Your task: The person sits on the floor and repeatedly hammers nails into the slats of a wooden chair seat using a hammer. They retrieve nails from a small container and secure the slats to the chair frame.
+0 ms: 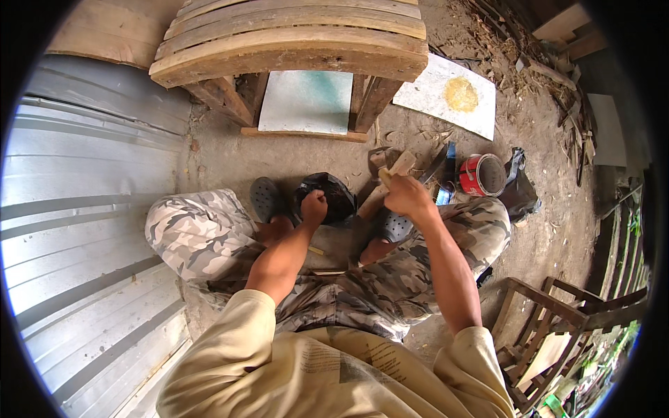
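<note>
My left hand (314, 207) is closed in a fist at the left edge of a black plastic bag (337, 189) on the ground between my feet. Whatever its fingers hold, if anything, is hidden. My right hand (406, 196) is closed on a small piece of pale wood (385, 177), gripped at its near end. Below that hand, partly covered, a wooden board (403, 164) lies at a slant close to my right shoe (395, 226). A dark curved blade (435, 162) rests just beyond, to the right.
A slatted wooden bench (289, 52) stands ahead, with a white panel (304, 104) under it. To the right are a red can (482, 175), another black bag (521, 188) and a white board with yellow matter (435, 97). Corrugated metal sheeting (90, 209) borders the left; wooden frames (547, 306) stand at right.
</note>
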The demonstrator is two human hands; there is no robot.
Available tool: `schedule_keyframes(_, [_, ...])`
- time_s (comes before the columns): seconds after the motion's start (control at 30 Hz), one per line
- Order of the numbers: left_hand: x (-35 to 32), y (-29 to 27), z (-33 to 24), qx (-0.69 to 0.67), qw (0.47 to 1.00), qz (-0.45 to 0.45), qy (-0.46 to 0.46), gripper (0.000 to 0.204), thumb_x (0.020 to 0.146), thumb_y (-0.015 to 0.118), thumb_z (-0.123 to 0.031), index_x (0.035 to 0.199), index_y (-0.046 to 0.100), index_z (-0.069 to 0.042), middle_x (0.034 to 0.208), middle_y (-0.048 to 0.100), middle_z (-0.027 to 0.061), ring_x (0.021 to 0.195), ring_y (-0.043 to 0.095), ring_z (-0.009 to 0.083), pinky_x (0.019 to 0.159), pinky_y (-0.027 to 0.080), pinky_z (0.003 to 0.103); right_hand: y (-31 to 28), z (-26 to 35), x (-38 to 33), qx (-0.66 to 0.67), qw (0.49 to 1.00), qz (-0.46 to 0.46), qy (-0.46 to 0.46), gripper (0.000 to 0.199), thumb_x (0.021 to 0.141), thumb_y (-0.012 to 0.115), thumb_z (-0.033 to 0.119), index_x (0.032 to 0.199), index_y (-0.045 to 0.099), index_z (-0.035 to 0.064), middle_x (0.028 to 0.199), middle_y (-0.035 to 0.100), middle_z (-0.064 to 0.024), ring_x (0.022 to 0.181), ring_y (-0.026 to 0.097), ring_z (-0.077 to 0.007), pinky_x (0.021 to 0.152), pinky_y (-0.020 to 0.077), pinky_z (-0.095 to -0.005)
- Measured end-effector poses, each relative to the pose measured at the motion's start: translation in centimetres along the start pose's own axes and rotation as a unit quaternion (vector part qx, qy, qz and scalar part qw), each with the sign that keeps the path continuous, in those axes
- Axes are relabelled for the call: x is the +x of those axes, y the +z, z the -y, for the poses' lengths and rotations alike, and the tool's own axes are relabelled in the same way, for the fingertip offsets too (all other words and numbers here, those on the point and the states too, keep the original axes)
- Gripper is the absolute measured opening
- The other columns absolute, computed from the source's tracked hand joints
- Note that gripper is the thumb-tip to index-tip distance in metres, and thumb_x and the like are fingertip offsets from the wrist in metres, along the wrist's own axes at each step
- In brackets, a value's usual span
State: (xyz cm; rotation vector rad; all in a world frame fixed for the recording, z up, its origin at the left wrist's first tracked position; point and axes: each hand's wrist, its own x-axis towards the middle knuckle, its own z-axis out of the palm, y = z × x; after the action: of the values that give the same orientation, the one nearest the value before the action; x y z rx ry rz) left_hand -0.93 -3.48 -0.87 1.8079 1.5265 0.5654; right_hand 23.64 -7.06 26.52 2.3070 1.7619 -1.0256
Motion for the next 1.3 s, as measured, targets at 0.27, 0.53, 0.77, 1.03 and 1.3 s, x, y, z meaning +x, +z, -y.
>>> schedule_keyframes(0.27, [0.7,0.9,1.7,0.078,0.984,0.084,-0.135,0.024,0.082,0.065,-0.022,0.099,0.073,-0.008,0.098,0.070,0.0178,0.094,0.067,0.0384,0.083,0.054,0.047,1.9,1.7,0.3,-0.057,0.989,0.136,0.011,0.050,0.076,0.059,0.013,0.126,0.056,0.0103,0.102,0.070,-0.0180,0.100,0.067,-0.0368,0.080,0.0543,-0.0468])
schedule_keyframes(0.53, [2.6,-0.3,0.8,0.190,0.959,0.202,0.057,0.021,0.082,0.064,-0.021,0.099,0.069,-0.008,0.095,0.069,0.0195,0.092,0.066,0.0387,0.082,0.054,0.050,2.0,1.3,-0.2,-0.069,0.987,0.140,0.030,0.051,0.076,0.059,0.012,0.126,0.055,0.0135,0.109,0.068,-0.0161,0.102,0.065,-0.0363,0.082,0.0533,-0.0468])
schedule_keyframes(0.77, [2.0,0.6,-0.5,0.201,0.967,0.154,-0.024,0.020,0.076,0.066,-0.014,0.095,0.065,-0.007,0.104,0.065,0.0201,0.090,0.066,0.0405,0.077,0.054,0.051,2.9,-0.2,-0.1,-0.045,0.996,0.074,0.003,0.050,0.074,0.059,0.011,0.124,0.056,0.0125,0.099,0.069,-0.0173,0.096,0.067,-0.0360,0.077,0.0536,-0.0476])
schedule_keyframes(1.03, [0.7,0.2,0.3,0.215,0.962,0.166,-0.009,0.016,0.074,0.068,-0.013,0.089,0.065,-0.007,0.108,0.064,0.0191,0.093,0.066,0.0395,0.078,0.055,0.049,2.8,-0.5,-0.1,-0.041,0.993,0.109,0.005,0.056,0.077,0.057,0.011,0.133,0.051,0.0135,0.103,0.067,-0.0218,0.099,0.064,-0.0402,0.083,0.0509,-0.0508])
schedule_keyframes(1.3, [2.0,0.4,0.3,0.245,0.942,0.216,-0.073,0.026,0.078,0.068,-0.018,0.101,0.064,-0.007,0.115,0.062,0.0190,0.101,0.064,0.0388,0.083,0.054,0.050,4.8,-1.8,-0.2,-0.020,0.998,0.043,-0.028,0.048,0.071,0.060,0.010,0.118,0.059,0.0125,0.099,0.070,-0.0187,0.096,0.067,-0.0379,0.078,0.0538,-0.0474])
